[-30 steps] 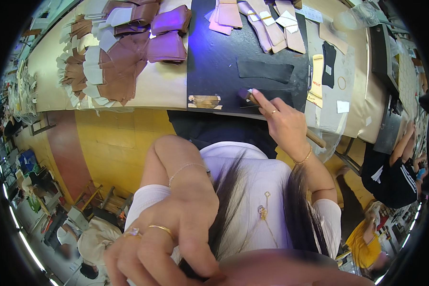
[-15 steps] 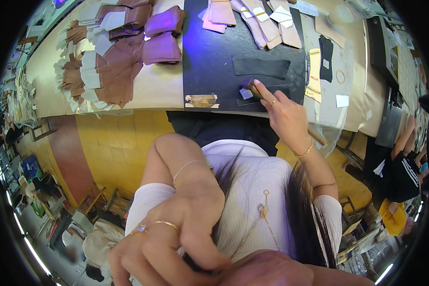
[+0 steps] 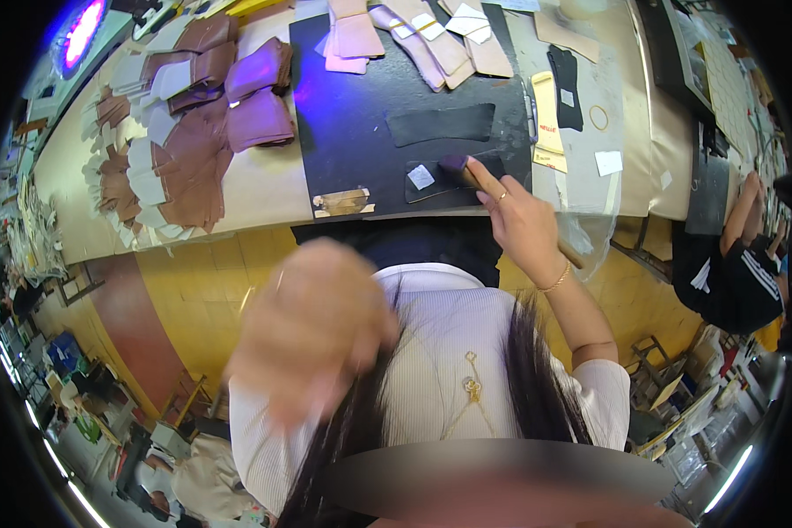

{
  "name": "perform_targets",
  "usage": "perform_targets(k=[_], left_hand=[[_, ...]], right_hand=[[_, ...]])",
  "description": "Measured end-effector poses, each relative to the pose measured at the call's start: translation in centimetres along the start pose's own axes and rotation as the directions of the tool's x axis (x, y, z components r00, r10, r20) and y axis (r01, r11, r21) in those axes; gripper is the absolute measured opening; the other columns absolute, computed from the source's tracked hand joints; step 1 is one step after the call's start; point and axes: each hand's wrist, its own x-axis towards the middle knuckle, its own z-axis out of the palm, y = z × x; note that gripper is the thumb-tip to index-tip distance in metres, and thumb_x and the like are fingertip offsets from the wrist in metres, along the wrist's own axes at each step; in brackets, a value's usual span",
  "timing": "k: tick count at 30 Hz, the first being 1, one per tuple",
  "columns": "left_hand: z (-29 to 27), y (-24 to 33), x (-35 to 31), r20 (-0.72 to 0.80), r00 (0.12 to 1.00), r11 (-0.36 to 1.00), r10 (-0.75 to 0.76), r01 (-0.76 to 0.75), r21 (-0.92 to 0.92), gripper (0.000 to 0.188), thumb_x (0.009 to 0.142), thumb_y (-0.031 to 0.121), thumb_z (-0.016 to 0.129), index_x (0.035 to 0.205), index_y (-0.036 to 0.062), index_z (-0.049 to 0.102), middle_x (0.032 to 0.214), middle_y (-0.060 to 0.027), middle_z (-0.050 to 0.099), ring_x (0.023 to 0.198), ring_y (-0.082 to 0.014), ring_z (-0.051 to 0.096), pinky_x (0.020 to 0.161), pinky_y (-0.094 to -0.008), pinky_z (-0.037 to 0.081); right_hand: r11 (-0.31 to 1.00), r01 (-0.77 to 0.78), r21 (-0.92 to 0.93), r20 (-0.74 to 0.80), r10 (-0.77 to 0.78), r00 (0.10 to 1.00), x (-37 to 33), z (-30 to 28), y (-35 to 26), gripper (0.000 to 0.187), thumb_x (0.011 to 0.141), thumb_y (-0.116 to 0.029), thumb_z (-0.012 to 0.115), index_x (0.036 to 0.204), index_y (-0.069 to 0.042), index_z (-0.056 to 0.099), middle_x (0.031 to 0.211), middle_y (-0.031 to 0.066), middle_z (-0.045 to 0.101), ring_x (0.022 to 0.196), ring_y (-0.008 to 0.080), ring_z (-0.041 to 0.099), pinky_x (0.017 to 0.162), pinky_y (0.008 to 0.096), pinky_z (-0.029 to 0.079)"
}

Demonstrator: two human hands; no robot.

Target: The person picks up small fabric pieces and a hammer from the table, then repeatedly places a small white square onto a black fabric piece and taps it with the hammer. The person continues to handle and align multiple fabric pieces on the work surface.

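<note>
My right hand (image 3: 526,227), fingers closed with the index finger stretched along it, holds a wooden-handled brush (image 3: 456,164) with a dark head. The brush head is over a small black leather-like piece (image 3: 440,189) bearing a white tag (image 3: 421,177). Beyond it a longer black strip (image 3: 440,126) lies flat on the black work mat (image 3: 348,158). My left hand (image 3: 312,321) is raised in front of my chest, away from the table. Motion smears its fingers, so whether it holds anything cannot be made out.
Stacks of brown and grey-white pieces (image 3: 185,163) cover the table's left. Bundled pink-beige pieces (image 3: 431,44) lie at the mat's far edge. To the right are a yellow template (image 3: 547,114), a black piece (image 3: 566,88) and a rubber band (image 3: 598,118). Another person (image 3: 730,282) is at far right.
My left hand has lifted from low near the camera toward the table and now blurs. The view has shifted, so the table appears moved left. My right hand keeps hold of the brush.
</note>
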Motion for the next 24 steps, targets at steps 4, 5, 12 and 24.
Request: perform_targets(k=[4,5,12,24], left_hand=[[-1.2,-4.2,-2.7,-0.111,0.796,0.436,-0.595,0.436,0.787,0.023,0.079,0.006,0.073,0.102,0.0038,0.067,0.093,-0.0103,0.057,0.084,-0.0265,0.057,0.075,-0.0376,0.047],[-1.4,-5.6,-3.6,-0.098,0.793,0.39,-0.602,0.399,0.83,0.025,0.078,0.008,0.074,0.101,0.0037,0.067,0.095,-0.0107,0.056,0.087,-0.0278,0.055,0.077,-0.0384,0.046],[-1.9,-10.3,-7.7,-0.15,0.693,0.111,-0.705,0.316,0.942,0.035,0.072,0.014,0.079,0.104,0.0059,0.066,0.101,-0.0107,0.052,0.095,-0.03,0.049,0.082,-0.0401,0.041],[-2.3,-10.4,-7.5,-0.143,0.605,0.065,-0.783,0.308,0.949,0.037,0.073,0.02,0.08,0.104,0.0058,0.064,0.103,-0.0114,0.053,0.099,-0.0315,0.049,0.087,-0.0408,0.041]], right_hand=[[0.98,0.024,0.2,-0.333,0.045,0.942,-0.7,-0.5,0.4,0.055,0.087,-0.015,0.064,0.139,-0.03,0.051,0.072,0.0029,0.051,0.054,0.0208,0.057,0.048,0.0345,0.045],[0.992,0.013,0.126,-0.246,0.018,0.969,-0.8,-0.4,0.4,0.055,0.087,-0.015,0.064,0.139,-0.03,0.051,0.072,0.003,0.051,0.054,0.0209,0.057,0.048,0.0345,0.045],[0.982,0.013,0.187,-0.321,0.048,0.946,-1.3,-0.3,1.4,0.054,0.087,-0.015,0.065,0.138,-0.029,0.053,0.071,0.0037,0.05,0.053,0.0212,0.056,0.048,0.0349,0.045],[0.995,-0.098,0.004,-0.217,0.097,0.971,-1.8,-0.5,2.9,0.053,0.087,-0.012,0.066,0.136,-0.027,0.055,0.071,0.0045,0.052,0.052,0.0233,0.053,0.047,0.0366,0.043]])
